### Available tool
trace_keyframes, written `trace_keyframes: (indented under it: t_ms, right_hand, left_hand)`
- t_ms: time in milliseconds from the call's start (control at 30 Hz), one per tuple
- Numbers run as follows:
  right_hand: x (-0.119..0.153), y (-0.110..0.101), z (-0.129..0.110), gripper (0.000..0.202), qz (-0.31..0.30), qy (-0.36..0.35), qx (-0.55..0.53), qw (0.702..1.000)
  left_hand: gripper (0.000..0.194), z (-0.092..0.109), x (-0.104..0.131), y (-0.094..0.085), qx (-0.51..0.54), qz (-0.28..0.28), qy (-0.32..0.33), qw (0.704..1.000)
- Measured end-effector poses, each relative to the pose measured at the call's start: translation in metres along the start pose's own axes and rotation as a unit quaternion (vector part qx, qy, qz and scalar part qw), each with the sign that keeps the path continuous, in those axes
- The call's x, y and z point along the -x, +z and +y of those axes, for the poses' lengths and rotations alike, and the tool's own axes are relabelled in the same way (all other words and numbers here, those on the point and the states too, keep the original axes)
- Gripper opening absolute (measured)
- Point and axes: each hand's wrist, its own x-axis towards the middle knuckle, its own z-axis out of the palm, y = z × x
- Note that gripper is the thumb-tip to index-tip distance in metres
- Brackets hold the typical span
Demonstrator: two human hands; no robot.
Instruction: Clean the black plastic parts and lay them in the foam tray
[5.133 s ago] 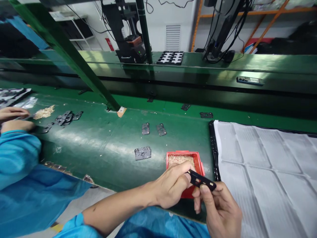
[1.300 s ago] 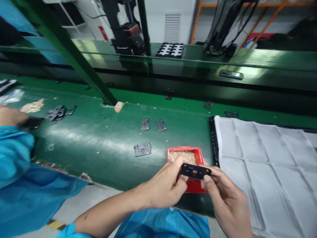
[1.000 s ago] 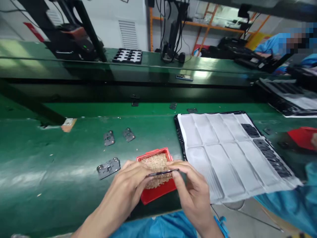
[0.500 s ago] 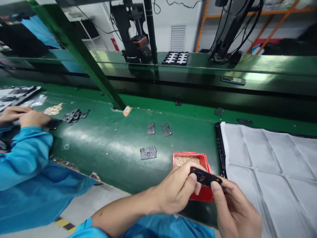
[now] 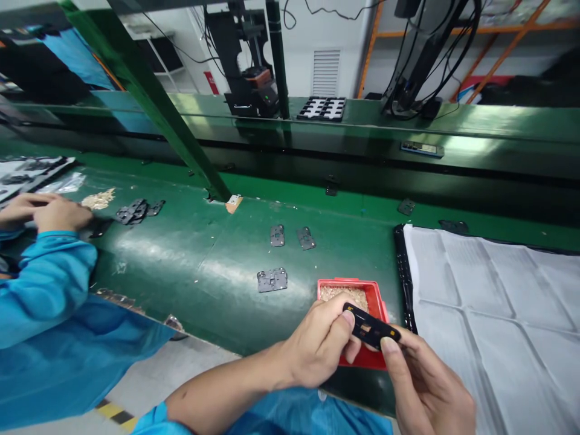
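Between left hand and right hand, black part, apparently pinched

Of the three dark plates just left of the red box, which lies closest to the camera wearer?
The wide plate, lying crosswise by itself. The narrower left plate and right plate sit side by side farther back.

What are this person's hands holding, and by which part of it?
A black plate: the left hand pinches one end, the right hand the other.
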Motion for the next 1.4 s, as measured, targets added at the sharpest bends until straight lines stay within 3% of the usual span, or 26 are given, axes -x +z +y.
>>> trace_keyframes:
  t_ms: [300,500,667,1033,1233,1300,1400]
  right_hand:
    - [0.0,0.0,0.0,0.016,0.005,0.0,-0.015,1.0]
    - [0.001,0.001,0.002,0.019,0.012,0.012,-0.025,1.0]
    - [0.001,0.001,0.003,0.017,0.006,0.002,-0.02,1.0]
    - [0.003,0.003,0.0,0.017,0.011,-0.014,0.0,1.0]
    - [-0.004,0.009,-0.008,0.025,0.01,-0.091,-0.019,0.996]
    - [-0.007,0.011,-0.015,0.024,-0.008,-0.052,-0.07,0.996]
    - [-0.01,0.012,-0.023,0.018,-0.01,0.064,-0.172,0.983]
  left_hand:
    - [0.044,0.0,0.001,0.005,0.007,0.017,-0.013,1.0]
    - [0.042,0.003,0.004,0.001,0.002,-0.017,-0.001,1.0]
    - [0.042,0.001,0.004,0.001,-0.005,-0.009,-0.008,1.0]
    - [0.045,-0.006,0.005,0.009,0.006,0.052,-0.041,0.998]
    - [0.045,-0.002,0.005,0.016,0.044,0.122,-0.092,0.987]
    - [0.048,0.001,0.006,0.018,0.03,0.131,-0.086,0.987]
    - [0.049,0.003,0.01,0.021,-0.009,0.113,-0.078,0.991]
